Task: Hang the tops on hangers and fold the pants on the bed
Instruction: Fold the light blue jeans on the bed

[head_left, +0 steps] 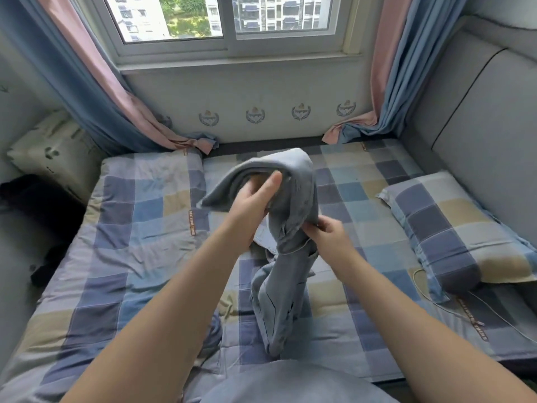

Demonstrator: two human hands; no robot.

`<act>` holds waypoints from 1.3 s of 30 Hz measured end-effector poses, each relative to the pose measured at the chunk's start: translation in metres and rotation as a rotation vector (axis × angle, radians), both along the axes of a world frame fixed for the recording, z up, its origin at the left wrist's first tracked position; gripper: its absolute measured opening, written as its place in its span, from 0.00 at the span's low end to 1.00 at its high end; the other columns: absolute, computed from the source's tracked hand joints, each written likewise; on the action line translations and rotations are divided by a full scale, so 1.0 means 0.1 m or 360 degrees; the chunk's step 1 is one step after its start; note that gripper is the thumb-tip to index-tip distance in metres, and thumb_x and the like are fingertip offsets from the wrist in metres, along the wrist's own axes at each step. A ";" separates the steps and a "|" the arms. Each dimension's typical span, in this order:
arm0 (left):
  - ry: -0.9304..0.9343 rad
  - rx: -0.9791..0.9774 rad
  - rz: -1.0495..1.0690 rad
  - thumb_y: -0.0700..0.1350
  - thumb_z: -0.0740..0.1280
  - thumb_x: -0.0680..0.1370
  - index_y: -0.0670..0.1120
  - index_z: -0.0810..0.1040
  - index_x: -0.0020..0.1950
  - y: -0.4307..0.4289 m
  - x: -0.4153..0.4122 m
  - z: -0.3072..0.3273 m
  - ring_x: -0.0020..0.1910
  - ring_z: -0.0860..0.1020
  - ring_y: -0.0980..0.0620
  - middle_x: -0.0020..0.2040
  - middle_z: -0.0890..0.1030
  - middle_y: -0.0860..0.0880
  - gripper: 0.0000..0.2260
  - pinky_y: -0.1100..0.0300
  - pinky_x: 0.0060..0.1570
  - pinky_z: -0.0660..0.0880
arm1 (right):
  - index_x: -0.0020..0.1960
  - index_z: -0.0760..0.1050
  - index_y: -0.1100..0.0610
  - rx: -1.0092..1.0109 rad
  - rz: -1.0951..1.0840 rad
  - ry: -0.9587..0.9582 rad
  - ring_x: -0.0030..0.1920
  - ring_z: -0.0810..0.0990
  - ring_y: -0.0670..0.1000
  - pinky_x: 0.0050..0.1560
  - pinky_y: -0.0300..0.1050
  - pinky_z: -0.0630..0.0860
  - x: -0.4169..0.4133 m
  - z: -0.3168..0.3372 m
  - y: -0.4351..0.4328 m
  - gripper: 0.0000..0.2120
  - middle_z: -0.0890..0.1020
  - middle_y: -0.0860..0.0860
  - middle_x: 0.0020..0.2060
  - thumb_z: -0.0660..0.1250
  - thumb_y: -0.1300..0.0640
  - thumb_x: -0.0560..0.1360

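- The left hand (252, 207), at centre frame, grips the draped top fold of the pale blue-grey fabric garment (276, 309), probably pants.
- The garment's long axis runs down the frame, its tail reaching the checked blue-and-beige bed (130, 228).
- The right hand (328, 237), just right of it, pinches its middle edge.
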State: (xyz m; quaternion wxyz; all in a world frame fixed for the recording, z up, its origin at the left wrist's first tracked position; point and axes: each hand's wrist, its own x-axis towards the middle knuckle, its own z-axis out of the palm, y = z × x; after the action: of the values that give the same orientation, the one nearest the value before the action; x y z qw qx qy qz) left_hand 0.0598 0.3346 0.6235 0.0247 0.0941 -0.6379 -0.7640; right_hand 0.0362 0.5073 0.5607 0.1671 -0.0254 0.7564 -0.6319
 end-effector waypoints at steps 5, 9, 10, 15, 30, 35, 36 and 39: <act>-0.0252 -0.0259 -0.0469 0.47 0.77 0.73 0.52 0.74 0.67 0.04 0.24 -0.61 0.59 0.81 0.57 0.61 0.82 0.54 0.24 0.64 0.51 0.79 | 0.52 0.82 0.62 -0.0464 -0.0102 0.0078 0.52 0.85 0.59 0.54 0.54 0.82 -0.16 0.50 -0.03 0.08 0.86 0.60 0.48 0.65 0.60 0.82; -0.0377 -0.0601 -0.0605 0.49 0.76 0.74 0.55 0.79 0.57 0.17 0.35 -0.97 0.50 0.82 0.61 0.50 0.85 0.59 0.13 0.57 0.51 0.80 | 0.54 0.82 0.64 -0.0739 -0.0070 -0.0036 0.50 0.85 0.55 0.48 0.46 0.81 -0.20 0.60 -0.10 0.09 0.86 0.59 0.47 0.65 0.60 0.82; -0.0369 -0.0716 -0.0597 0.51 0.73 0.77 0.56 0.80 0.52 0.18 0.36 -1.03 0.45 0.82 0.62 0.45 0.85 0.61 0.05 0.56 0.47 0.78 | 0.54 0.81 0.64 -0.0760 -0.0069 -0.0043 0.50 0.85 0.55 0.48 0.45 0.81 -0.19 0.57 -0.12 0.09 0.86 0.59 0.48 0.64 0.61 0.82; -0.0443 -0.0564 -0.0312 0.49 0.68 0.80 0.55 0.82 0.48 0.15 0.41 -1.15 0.47 0.84 0.55 0.44 0.86 0.57 0.04 0.47 0.54 0.80 | 0.61 0.77 0.56 -0.0734 0.0070 -0.0277 0.51 0.83 0.50 0.50 0.44 0.79 -0.11 0.25 -0.03 0.09 0.85 0.52 0.51 0.63 0.61 0.82; -0.0321 -0.0040 0.0173 0.52 0.68 0.81 0.50 0.83 0.51 0.11 0.15 -0.67 0.47 0.85 0.55 0.45 0.87 0.53 0.07 0.59 0.46 0.81 | 0.53 0.80 0.61 0.0387 0.0224 -0.0555 0.54 0.81 0.57 0.42 0.44 0.70 0.68 -0.83 0.17 0.09 0.84 0.58 0.49 0.67 0.56 0.81; -0.0433 -0.0241 0.0035 0.51 0.72 0.78 0.45 0.79 0.56 0.01 0.21 -0.81 0.53 0.81 0.51 0.52 0.84 0.49 0.12 0.56 0.50 0.80 | 0.51 0.81 0.54 0.0195 0.0157 -0.0479 0.48 0.85 0.51 0.42 0.40 0.80 0.49 -0.61 0.14 0.04 0.86 0.52 0.46 0.69 0.54 0.80; -0.0439 -0.0267 -0.0060 0.50 0.73 0.77 0.46 0.78 0.58 0.01 0.26 -0.85 0.52 0.80 0.54 0.52 0.82 0.51 0.13 0.63 0.44 0.79 | 0.52 0.81 0.56 0.0153 0.0106 -0.0455 0.49 0.85 0.53 0.45 0.42 0.82 0.44 -0.59 0.11 0.05 0.86 0.55 0.48 0.69 0.55 0.80; -0.0571 -0.0379 -0.0377 0.49 0.75 0.76 0.50 0.75 0.68 0.04 0.43 -1.02 0.57 0.79 0.60 0.61 0.79 0.53 0.22 0.71 0.45 0.76 | 0.52 0.80 0.57 0.0062 -0.0120 -0.0462 0.54 0.83 0.59 0.57 0.55 0.81 0.30 -0.49 0.04 0.06 0.85 0.60 0.52 0.68 0.55 0.81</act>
State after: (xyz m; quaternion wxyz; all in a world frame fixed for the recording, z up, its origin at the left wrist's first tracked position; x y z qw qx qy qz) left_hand 0.1025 0.3389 0.5217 -0.1678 0.1491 -0.7241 -0.6521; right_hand 0.0661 0.5114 0.5120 0.2513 0.0980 0.7368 -0.6199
